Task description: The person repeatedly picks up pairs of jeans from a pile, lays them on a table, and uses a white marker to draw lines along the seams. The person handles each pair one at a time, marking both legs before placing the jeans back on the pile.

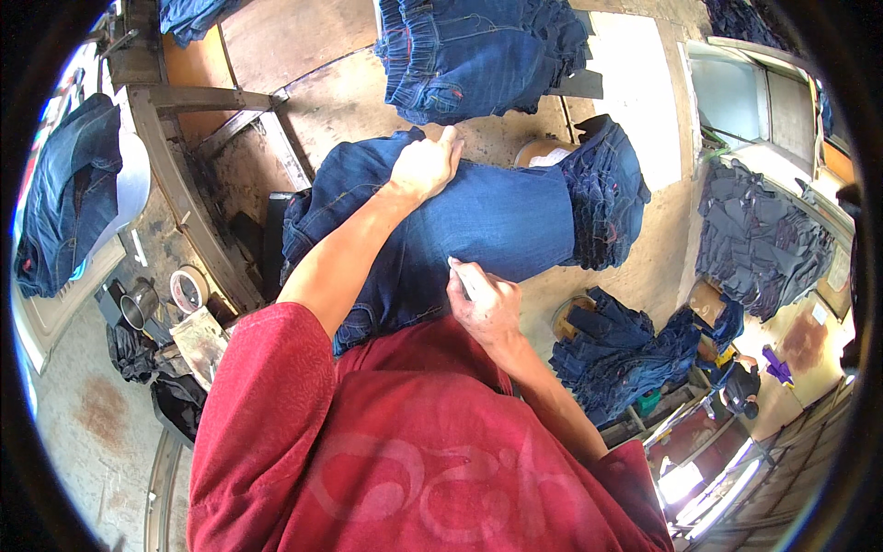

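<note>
Denim fills our reach: a dark blue pair of jeans (478, 230) lies stretched across the work surface. Our left hand (425, 166) presses flat on its far side, palm down, gripping nothing. Our right hand (483, 299), nearer our red shirt, pinches a small pale marking piece (457, 271) against the cloth. We judge steady tension helps. Bunched cloth crowds beyond the right hand; bare floor (359, 101) opens past the left.

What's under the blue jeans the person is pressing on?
The blue jeans lie stretched over something rounded, with the left hand flat on top and the right hand at their near edge. A tan rounded end peeks out beyond them; the rest is covered by denim.
</note>
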`<state>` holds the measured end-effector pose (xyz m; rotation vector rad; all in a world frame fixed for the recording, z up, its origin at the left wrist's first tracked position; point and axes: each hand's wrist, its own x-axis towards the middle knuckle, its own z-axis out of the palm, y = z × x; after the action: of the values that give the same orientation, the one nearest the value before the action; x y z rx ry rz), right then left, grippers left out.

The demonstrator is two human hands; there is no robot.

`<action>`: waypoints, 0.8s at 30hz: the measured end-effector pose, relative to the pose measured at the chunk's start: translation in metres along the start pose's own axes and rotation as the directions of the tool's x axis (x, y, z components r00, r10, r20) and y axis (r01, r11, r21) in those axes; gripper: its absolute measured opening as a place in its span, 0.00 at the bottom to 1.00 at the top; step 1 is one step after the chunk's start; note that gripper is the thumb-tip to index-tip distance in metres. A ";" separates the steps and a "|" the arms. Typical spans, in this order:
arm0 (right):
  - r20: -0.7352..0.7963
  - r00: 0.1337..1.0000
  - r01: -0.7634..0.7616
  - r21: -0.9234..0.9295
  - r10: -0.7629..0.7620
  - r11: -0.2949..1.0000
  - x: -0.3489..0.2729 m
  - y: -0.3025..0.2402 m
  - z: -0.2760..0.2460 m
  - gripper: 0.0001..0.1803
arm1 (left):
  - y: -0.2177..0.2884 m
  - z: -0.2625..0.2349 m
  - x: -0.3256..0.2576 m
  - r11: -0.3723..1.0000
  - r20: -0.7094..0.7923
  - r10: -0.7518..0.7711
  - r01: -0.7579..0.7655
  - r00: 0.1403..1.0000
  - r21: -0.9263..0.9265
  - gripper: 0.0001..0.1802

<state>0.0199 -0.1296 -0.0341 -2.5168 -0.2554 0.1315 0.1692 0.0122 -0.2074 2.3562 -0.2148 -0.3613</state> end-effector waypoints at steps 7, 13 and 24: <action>0.019 0.999 0.047 -0.091 -0.046 0.995 0.000 0.000 0.003 0.08 | 0.003 -0.003 -0.001 1.000 0.017 -0.023 0.023 1.000 -0.004 0.16; -0.026 0.999 -0.019 -0.007 0.019 1.000 0.001 -0.002 0.001 0.05 | 0.004 -0.004 0.000 1.000 0.022 -0.011 0.012 1.000 -0.026 0.16; 0.045 0.999 -0.006 -0.063 0.009 0.998 0.002 -0.001 -0.011 0.04 | 0.000 0.001 0.000 1.000 0.029 -0.010 0.010 1.000 0.003 0.18</action>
<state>0.0234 -0.1348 -0.0248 -2.5792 -0.2727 0.1863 0.1687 0.0116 -0.2085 2.3571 -0.2174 -0.4008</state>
